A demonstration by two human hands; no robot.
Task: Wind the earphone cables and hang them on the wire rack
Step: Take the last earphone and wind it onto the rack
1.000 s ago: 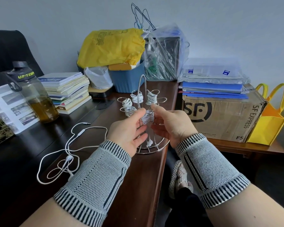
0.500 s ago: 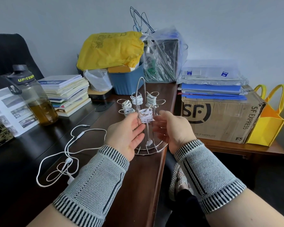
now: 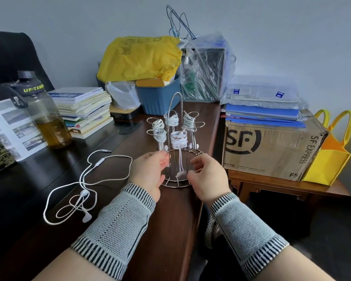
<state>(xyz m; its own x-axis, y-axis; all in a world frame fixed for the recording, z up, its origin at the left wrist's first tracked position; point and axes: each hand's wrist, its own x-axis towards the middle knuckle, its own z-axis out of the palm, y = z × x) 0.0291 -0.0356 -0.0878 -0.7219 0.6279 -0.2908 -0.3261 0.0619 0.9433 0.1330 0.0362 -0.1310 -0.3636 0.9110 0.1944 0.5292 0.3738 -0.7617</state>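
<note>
Hands (image 3: 150, 175) (image 3: 208, 179) now off wound bundle (image 3: 178, 138), lower by rack (image 3: 176, 151) base.

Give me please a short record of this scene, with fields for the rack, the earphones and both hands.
rack: wire rack upright on the desk, near its right edge
wound earphones: five white bundles hang on the rack's arms; the front bundle has its earbuds dangling
loose earphones: one unwound set lies on the desk, left of the rack
left hand: open, empty, beside the rack's base
right hand: open, empty, on the other side of the base
left to do: wind and hang the loose set
</note>
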